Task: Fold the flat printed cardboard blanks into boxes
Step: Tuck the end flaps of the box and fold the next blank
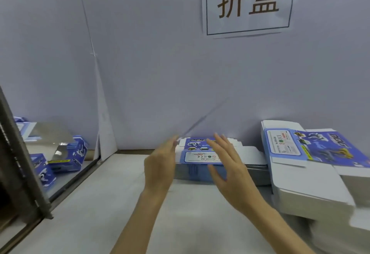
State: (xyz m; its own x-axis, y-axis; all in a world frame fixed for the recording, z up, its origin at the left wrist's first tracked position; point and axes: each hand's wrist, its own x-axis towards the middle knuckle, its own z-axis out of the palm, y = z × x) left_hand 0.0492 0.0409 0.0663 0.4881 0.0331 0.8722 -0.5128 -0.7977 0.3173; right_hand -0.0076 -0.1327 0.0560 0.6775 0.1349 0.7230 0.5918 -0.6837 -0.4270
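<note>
Head view: flat blank stack (210, 159) just beyond both hands' straight, spread fingers (220, 145), nothing gripped.

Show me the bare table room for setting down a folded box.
Bare table lies near the front, left of the left hand. The right side is crowded by a stack of blanks; another stack sits by the wall; folded boxes fill the far left.

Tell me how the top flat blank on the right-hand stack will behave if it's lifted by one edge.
The top blank is a thin, wide printed sheet, so it will probably sag or flex rather than stay rigid. Its creased flaps look free and may hinge and dangle. It seems light, and its glossy-looking print could let it slide off the stack when pushed.
</note>
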